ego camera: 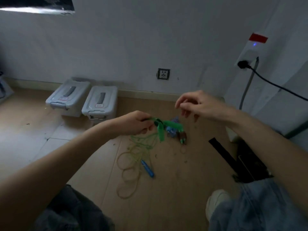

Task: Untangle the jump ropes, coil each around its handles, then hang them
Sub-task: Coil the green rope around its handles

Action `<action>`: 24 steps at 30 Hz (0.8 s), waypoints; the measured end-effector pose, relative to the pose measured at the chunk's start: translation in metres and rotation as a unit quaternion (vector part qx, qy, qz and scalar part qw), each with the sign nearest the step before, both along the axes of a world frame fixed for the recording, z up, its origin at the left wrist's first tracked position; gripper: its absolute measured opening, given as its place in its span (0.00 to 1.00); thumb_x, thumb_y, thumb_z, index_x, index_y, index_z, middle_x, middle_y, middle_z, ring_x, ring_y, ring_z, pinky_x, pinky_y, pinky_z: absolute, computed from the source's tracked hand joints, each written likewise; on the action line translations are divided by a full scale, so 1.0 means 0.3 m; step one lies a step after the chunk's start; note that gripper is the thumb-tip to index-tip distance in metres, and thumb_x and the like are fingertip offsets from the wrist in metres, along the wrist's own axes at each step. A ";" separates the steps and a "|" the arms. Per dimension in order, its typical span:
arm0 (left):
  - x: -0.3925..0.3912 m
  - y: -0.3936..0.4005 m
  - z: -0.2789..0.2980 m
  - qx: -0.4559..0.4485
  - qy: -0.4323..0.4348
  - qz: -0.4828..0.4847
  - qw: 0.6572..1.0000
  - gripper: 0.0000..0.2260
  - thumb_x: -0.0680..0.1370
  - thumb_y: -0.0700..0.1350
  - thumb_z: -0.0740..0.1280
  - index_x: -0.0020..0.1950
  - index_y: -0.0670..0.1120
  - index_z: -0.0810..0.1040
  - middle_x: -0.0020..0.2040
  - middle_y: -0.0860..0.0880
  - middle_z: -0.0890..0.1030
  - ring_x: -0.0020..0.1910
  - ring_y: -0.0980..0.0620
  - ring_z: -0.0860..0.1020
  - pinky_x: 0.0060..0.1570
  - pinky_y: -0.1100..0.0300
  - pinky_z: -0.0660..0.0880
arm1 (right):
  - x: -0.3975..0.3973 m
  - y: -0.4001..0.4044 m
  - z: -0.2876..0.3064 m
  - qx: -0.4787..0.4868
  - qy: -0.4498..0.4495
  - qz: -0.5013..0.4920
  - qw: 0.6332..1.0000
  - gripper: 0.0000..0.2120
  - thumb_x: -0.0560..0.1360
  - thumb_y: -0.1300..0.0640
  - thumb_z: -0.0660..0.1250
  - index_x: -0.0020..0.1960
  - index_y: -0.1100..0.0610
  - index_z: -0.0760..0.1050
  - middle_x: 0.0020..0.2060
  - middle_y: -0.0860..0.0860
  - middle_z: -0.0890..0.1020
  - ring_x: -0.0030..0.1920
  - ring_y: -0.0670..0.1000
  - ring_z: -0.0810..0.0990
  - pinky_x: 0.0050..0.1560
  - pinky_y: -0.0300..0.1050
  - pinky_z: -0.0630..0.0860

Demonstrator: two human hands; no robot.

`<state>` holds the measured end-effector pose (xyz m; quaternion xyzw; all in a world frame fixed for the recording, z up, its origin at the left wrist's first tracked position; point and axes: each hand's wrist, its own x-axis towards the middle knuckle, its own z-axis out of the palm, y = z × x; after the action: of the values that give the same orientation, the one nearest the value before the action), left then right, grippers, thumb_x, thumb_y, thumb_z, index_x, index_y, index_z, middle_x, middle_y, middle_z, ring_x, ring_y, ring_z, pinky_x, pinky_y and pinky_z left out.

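Green strap, tangled with a dark bit, hangs above the floor from the left hand, whose grip pinches one end. Pale yellow-green rope trails down from the tangle and lies in loose loops on the floor at six o'clock of the hand, a blue handle lying among them. At two o'clock the right hand hovers apart, fingers loosely curled; whether they pinch anything cannot be told. Two grey boxes sit by the wall at ten o'clock.
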<state>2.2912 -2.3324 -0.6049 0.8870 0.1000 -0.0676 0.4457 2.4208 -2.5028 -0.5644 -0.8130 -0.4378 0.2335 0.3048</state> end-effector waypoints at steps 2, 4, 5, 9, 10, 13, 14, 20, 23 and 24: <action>-0.008 -0.011 -0.001 0.033 -0.001 -0.033 0.999 0.14 0.80 0.42 0.58 0.34 0.50 0.72 0.30 0.53 0.71 0.26 0.62 0.68 0.29 0.71 0.65 | -0.024 0.002 -0.001 -0.031 0.078 0.053 0.995 0.16 0.76 0.60 0.65 0.63 0.53 0.68 0.54 0.45 0.77 0.44 0.47 0.81 0.33 0.37 0.78; -0.005 -0.034 0.015 0.035 -0.014 -0.057 0.998 0.12 0.79 0.42 0.59 0.37 0.50 0.75 0.31 0.55 0.72 0.25 0.65 0.70 0.28 0.75 0.65 | -0.077 0.028 -0.038 -0.058 0.128 0.092 0.986 0.22 0.74 0.60 0.68 0.66 0.53 0.67 0.57 0.46 0.76 0.38 0.44 0.82 0.31 0.39 0.78; -0.003 -0.040 0.024 0.029 -0.020 -0.062 0.997 0.10 0.79 0.43 0.60 0.39 0.49 0.76 0.31 0.55 0.73 0.25 0.66 0.70 0.28 0.76 0.65 | -0.097 0.041 -0.058 -0.051 0.144 0.096 0.984 0.19 0.73 0.60 0.69 0.63 0.54 0.69 0.54 0.48 0.78 0.34 0.43 0.81 0.29 0.38 0.76; -0.011 -0.003 0.014 -0.007 -0.041 -0.016 0.999 0.08 0.78 0.47 0.61 0.39 0.49 0.75 0.31 0.55 0.74 0.26 0.63 0.70 0.28 0.72 0.68 | -0.082 0.045 -0.056 0.027 0.150 -0.012 0.988 0.04 0.74 0.63 0.67 0.48 0.61 0.77 0.31 0.51 0.80 0.22 0.42 0.74 0.21 0.33 0.69; -0.022 0.008 -0.005 0.012 -0.020 -0.014 1.000 0.09 0.79 0.46 0.60 0.39 0.48 0.75 0.31 0.54 0.74 0.27 0.61 0.71 0.29 0.71 0.69 | -0.053 0.033 -0.045 0.071 0.146 -0.068 0.984 0.02 0.75 0.63 0.66 0.45 0.60 0.77 0.30 0.51 0.80 0.21 0.41 0.73 0.20 0.32 0.68; -0.057 0.024 -0.084 0.115 0.089 -0.044 0.988 0.13 0.80 0.42 0.56 0.37 0.47 0.72 0.33 0.52 0.75 0.29 0.58 0.71 0.32 0.70 0.69 | 0.016 -0.006 -0.033 0.118 0.125 -0.169 0.971 0.03 0.75 0.64 0.65 0.47 0.62 0.77 0.33 0.53 0.80 0.21 0.40 0.74 0.21 0.31 0.69; -0.061 0.024 -0.097 0.126 0.105 -0.046 0.985 0.14 0.81 0.42 0.55 0.36 0.47 0.72 0.32 0.52 0.75 0.28 0.59 0.71 0.31 0.69 0.68 | 0.020 -0.019 -0.040 0.041 0.085 -0.141 0.985 0.07 0.75 0.64 0.65 0.52 0.63 0.76 0.36 0.53 0.81 0.22 0.41 0.76 0.22 0.32 0.70; -0.026 -0.068 -0.004 0.062 0.029 -0.108 0.992 0.15 0.80 0.40 0.56 0.34 0.50 0.71 0.27 0.57 0.71 0.22 0.65 0.69 0.26 0.75 0.63 | -0.086 0.012 -0.109 -0.150 0.088 0.071 0.982 0.38 0.69 0.57 0.73 0.73 0.47 0.56 0.66 0.47 0.70 0.37 0.46 0.82 0.28 0.36 0.75; -0.025 -0.074 0.015 0.055 -0.011 -0.102 0.993 0.14 0.80 0.40 0.57 0.35 0.48 0.72 0.28 0.55 0.72 0.23 0.63 0.68 0.28 0.74 0.65 | -0.115 0.021 -0.079 -0.106 0.170 0.113 0.973 0.07 0.75 0.60 0.66 0.53 0.56 0.75 0.41 0.51 0.81 0.28 0.44 0.79 0.24 0.36 0.72; -0.029 -0.061 0.010 0.061 -0.009 -0.099 0.993 0.13 0.80 0.41 0.57 0.36 0.48 0.73 0.30 0.54 0.74 0.26 0.62 0.70 0.30 0.72 0.67 | -0.113 0.019 -0.066 -0.078 0.164 0.101 0.978 0.03 0.77 0.61 0.64 0.47 0.57 0.77 0.34 0.51 0.79 0.25 0.43 0.77 0.23 0.34 0.71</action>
<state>2.2826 -2.3508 -0.6018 0.9188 0.0120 -0.0970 0.3824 2.3868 -2.4969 -0.5842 -0.7365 -0.4419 0.4267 0.2832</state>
